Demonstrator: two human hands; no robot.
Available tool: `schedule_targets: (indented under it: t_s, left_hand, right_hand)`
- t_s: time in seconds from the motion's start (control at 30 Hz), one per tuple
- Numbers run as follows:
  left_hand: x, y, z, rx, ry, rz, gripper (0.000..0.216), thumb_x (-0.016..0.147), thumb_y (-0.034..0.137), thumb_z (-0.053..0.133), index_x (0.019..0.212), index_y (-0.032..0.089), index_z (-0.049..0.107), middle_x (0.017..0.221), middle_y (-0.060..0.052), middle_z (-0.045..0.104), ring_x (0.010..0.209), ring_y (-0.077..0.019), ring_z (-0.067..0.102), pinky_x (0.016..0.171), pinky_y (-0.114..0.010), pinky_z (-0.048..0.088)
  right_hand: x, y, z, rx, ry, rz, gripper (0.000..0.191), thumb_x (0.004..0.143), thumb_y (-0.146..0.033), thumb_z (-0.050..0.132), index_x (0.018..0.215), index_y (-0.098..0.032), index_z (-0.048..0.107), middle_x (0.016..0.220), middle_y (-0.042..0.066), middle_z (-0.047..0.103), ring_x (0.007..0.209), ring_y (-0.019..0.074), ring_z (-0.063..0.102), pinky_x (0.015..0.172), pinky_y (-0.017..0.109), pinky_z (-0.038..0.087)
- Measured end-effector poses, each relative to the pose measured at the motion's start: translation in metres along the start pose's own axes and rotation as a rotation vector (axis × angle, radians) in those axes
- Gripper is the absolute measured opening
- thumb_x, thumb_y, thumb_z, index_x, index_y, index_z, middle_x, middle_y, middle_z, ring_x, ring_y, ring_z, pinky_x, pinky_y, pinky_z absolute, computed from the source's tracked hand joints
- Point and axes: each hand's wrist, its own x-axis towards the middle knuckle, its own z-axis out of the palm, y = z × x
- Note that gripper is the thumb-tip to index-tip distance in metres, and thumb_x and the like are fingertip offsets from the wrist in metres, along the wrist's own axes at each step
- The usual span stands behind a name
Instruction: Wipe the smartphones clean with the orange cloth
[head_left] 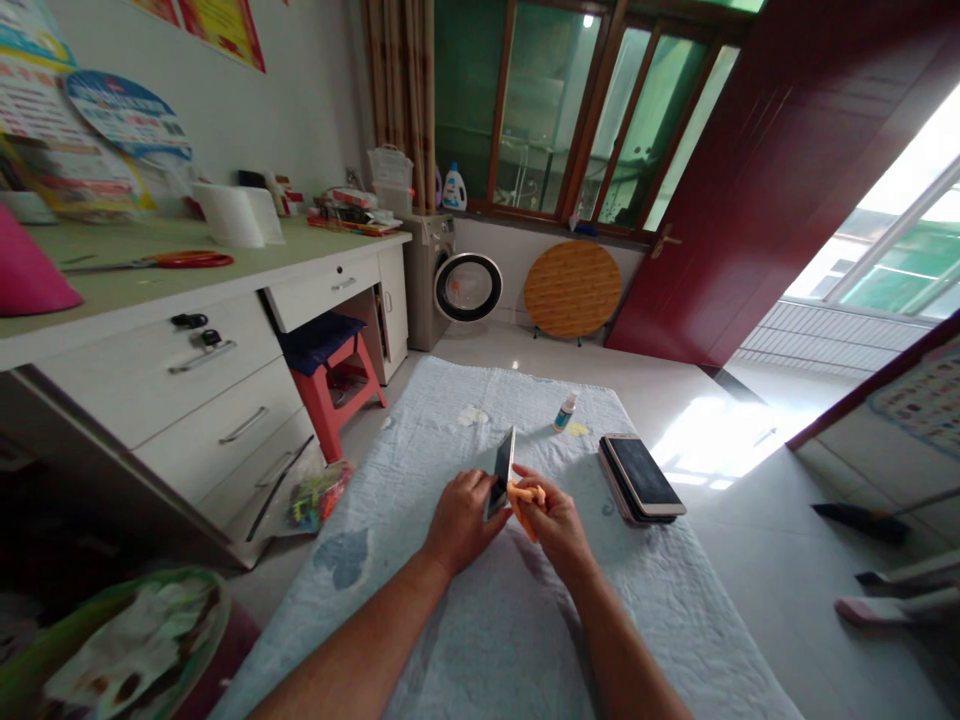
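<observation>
My left hand (463, 520) grips a smartphone (503, 468) and holds it on edge above the light-blue quilted cloth (480, 640), its dark screen toward the left. In my right hand (556, 520) is a bunched orange cloth (528, 500), pressed close to the phone's right side and lower edge. Whether the cloth touches the phone's back or only its rim, I cannot tell. Beyond the hands stands a small spray bottle (565, 413) with a white cap. A stack of phones or similar devices lies to the right, a gold-rimmed phone (646, 474) on top.
A desk (247, 290) runs along the left, bearing red-handled scissors (191, 260) and a white paper roll (232, 213). Below are a red stool (337, 390) and a waste bin (217, 640). A washing machine (425, 270) has its round door open; a wooden round tabletop (573, 288) leans behind.
</observation>
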Motion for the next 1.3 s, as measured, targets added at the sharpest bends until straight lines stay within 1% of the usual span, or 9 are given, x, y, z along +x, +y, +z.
schedule_targets:
  t_s: [0.2,0.27,0.37,0.57,0.77,0.87,0.97,1.1,1.3]
  left_hand:
    - [0.001,-0.006,0.0,-0.159,0.038,-0.215,0.061,0.083,0.024,0.055,0.14,0.018,0.036,0.097,-0.005,0.069,0.083,-0.0206,0.067,0.077,-0.031,0.05]
    - [0.002,-0.007,-0.002,-0.186,0.041,-0.278,0.061,0.084,0.024,0.053,0.142,0.017,0.035,0.093,-0.006,0.071,0.077,-0.0209,0.068,0.072,-0.03,0.051]
    - [0.003,-0.007,-0.005,-0.26,0.066,-0.314,0.061,0.083,0.023,0.053,0.141,0.014,0.037,0.106,-0.01,0.071,0.088,-0.023,0.069,0.077,-0.031,0.052]
    - [0.003,-0.007,-0.001,-0.404,0.08,-0.266,0.062,0.083,0.027,0.058,0.141,0.016,0.038,0.132,-0.014,0.058,0.117,-0.0251,0.059,0.095,-0.036,0.048]
    - [0.003,-0.008,0.0,-0.453,-0.027,-0.285,0.071,0.083,0.028,0.061,0.145,0.014,0.029,0.106,-0.011,0.071,0.093,-0.023,0.068,0.081,-0.034,0.052]
    - [0.003,-0.006,-0.001,-0.412,-0.071,-0.279,0.071,0.083,0.031,0.063,0.144,0.016,0.03,0.104,-0.01,0.071,0.084,-0.0217,0.069,0.075,-0.032,0.052]
    - [0.004,-0.003,0.0,-0.398,-0.054,-0.273,0.067,0.083,0.031,0.063,0.142,0.018,0.032,0.113,-0.012,0.067,0.09,-0.0223,0.068,0.077,-0.032,0.052]
    - [0.005,-0.005,0.005,-0.337,0.041,-0.195,0.067,0.079,0.032,0.066,0.138,0.018,0.037,0.128,-0.014,0.058,0.115,-0.0259,0.058,0.094,-0.037,0.047]
    - [-0.001,-0.015,0.015,-0.081,0.032,-0.135,0.083,0.076,0.049,0.068,0.14,0.011,0.033,0.118,-0.018,0.057,0.113,-0.0324,0.055,0.095,-0.044,0.045]
  right_hand:
    - [-0.002,0.012,0.007,-0.054,-0.059,0.014,0.029,0.077,-0.044,0.066,0.089,-0.018,0.069,0.122,0.011,0.064,0.093,0.0207,0.064,0.075,0.029,0.05]
    - [-0.002,0.016,0.006,-0.073,-0.051,0.018,0.029,0.077,-0.044,0.066,0.089,-0.018,0.069,0.117,0.011,0.066,0.092,0.0202,0.064,0.075,0.029,0.05]
    - [-0.001,0.021,0.005,-0.07,-0.049,0.031,0.028,0.077,-0.042,0.066,0.089,-0.017,0.068,0.108,0.009,0.069,0.085,0.0178,0.063,0.07,0.027,0.049]
    - [0.0,0.024,0.003,-0.106,-0.066,0.058,0.028,0.077,-0.039,0.065,0.091,-0.015,0.068,0.08,0.004,0.067,0.067,0.0129,0.057,0.059,0.023,0.044]
    - [-0.001,0.018,0.002,-0.085,-0.044,0.091,0.026,0.074,-0.037,0.065,0.087,-0.015,0.068,0.07,0.001,0.062,0.06,0.0106,0.051,0.053,0.021,0.04]
    - [-0.002,0.017,0.002,-0.09,-0.043,0.093,0.025,0.073,-0.036,0.066,0.086,-0.015,0.069,0.069,0.0,0.061,0.059,0.0104,0.051,0.052,0.02,0.039]
    - [-0.002,0.017,0.003,-0.099,-0.044,0.096,0.024,0.073,-0.035,0.065,0.086,-0.015,0.068,0.07,0.0,0.062,0.06,0.0106,0.051,0.053,0.02,0.039]
    - [-0.003,0.017,0.002,-0.117,-0.062,0.1,0.025,0.074,-0.037,0.065,0.088,-0.015,0.068,0.07,0.001,0.062,0.061,0.0113,0.051,0.054,0.021,0.039]
    - [-0.005,0.016,0.002,-0.142,-0.071,0.105,0.025,0.075,-0.036,0.064,0.087,-0.015,0.069,0.07,0.001,0.062,0.061,0.0117,0.05,0.055,0.021,0.038]
